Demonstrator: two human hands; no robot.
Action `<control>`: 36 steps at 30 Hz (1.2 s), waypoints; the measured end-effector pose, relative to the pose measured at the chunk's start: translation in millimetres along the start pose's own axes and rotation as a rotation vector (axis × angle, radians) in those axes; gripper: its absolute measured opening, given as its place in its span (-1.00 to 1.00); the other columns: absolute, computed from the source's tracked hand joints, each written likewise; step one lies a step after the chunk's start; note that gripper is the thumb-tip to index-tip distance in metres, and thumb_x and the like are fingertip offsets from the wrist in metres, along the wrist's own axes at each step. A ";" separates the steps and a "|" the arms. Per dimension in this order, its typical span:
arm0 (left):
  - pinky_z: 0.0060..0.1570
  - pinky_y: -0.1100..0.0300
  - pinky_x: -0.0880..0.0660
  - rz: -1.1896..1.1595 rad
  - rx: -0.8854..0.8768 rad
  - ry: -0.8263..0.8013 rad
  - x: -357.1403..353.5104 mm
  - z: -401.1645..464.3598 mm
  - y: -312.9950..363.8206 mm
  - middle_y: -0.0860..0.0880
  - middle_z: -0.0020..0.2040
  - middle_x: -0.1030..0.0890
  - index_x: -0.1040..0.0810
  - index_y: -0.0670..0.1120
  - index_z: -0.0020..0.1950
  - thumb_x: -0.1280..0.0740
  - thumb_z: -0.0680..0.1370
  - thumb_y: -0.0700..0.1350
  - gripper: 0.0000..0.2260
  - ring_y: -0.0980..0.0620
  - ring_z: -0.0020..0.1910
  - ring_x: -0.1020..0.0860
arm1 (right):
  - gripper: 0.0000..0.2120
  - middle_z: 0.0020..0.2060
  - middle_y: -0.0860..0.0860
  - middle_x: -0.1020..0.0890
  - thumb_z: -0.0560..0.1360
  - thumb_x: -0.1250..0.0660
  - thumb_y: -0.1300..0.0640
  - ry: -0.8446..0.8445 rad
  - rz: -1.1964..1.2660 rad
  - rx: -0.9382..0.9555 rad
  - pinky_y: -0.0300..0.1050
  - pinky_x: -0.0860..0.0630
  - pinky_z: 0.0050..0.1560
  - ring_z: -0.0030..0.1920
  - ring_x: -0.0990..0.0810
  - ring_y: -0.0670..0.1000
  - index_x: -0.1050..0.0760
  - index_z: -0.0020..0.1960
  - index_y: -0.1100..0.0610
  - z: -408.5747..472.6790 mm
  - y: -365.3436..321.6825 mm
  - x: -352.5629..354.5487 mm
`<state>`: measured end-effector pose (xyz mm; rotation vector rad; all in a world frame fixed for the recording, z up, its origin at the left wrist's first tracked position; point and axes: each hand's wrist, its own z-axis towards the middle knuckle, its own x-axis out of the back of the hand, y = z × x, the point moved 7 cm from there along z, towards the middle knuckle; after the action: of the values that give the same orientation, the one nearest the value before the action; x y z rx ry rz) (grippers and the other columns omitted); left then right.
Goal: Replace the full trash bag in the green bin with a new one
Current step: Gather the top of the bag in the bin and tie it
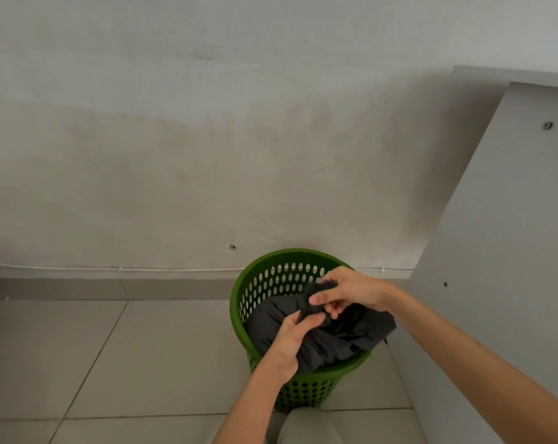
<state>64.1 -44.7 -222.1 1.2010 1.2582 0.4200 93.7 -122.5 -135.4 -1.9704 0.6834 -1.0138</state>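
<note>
The black trash bag (329,334) sits inside the green bin (264,283), dull dark plastic, crumpled w/ lots of folds, its top gathered into a bunched neck at the middle. It fills the lower part of the bin and lies over the rim on the right side. My left hand (292,341) pinches the gathered plastic from below, fingers curled on it. My right hand (348,291) comes in from above, thumb and fingers closed round the top of the same bunch. The 2 hands are close together, nearly touching. The bin is round, w/ rows of oval holes in its wall, standing on the pale tiled floor (143,347) right against the grey wall (207,155). A white panel (511,235) leans just beside it, right. No label or writing readable anywhere.
</note>
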 end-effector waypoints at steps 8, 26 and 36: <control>-0.09 0.22 -0.58 -0.100 0.026 0.164 8.1 0.8 0.3 -0.16 -0.01 -0.64 -0.57 -0.20 0.05 -0.19 0.56 -0.20 -0.81 -0.03 -0.01 -0.61 | -0.79 -0.11 -0.04 -0.61 0.42 -0.41 0.09 0.095 -0.030 0.023 -0.34 -0.51 -0.10 -0.10 -0.57 -0.10 -0.57 0.03 0.12 -9.9 20.6 -15.7; 0.14 0.03 -0.53 -0.311 0.082 0.170 7.7 0.7 2.3 -0.25 0.20 -0.56 -0.48 -0.26 0.25 -0.44 0.38 -0.09 -0.51 -0.18 0.21 -0.52 | -0.91 -0.17 0.01 -0.63 0.47 -0.31 0.30 0.112 0.672 -0.034 -0.30 -0.58 -0.15 -0.16 -0.61 -0.10 -0.55 -0.06 0.20 -11.6 39.4 -24.7; -0.01 0.15 -0.59 -0.301 0.060 0.017 -1.1 -5.3 8.8 -0.17 0.04 -0.64 -0.55 -0.23 0.13 -0.30 0.42 -0.15 -0.68 -0.05 0.01 -0.62 | -0.92 -0.26 0.01 -0.55 0.45 -0.32 0.34 0.107 0.488 -0.055 -0.34 -0.54 -0.22 -0.24 -0.57 -0.13 -0.51 -0.18 0.20 -12.2 32.5 -20.6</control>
<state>62.1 -39.8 -213.3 1.0383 1.4478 0.1723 69.2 -129.6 -166.6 -1.6796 1.1920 -0.8051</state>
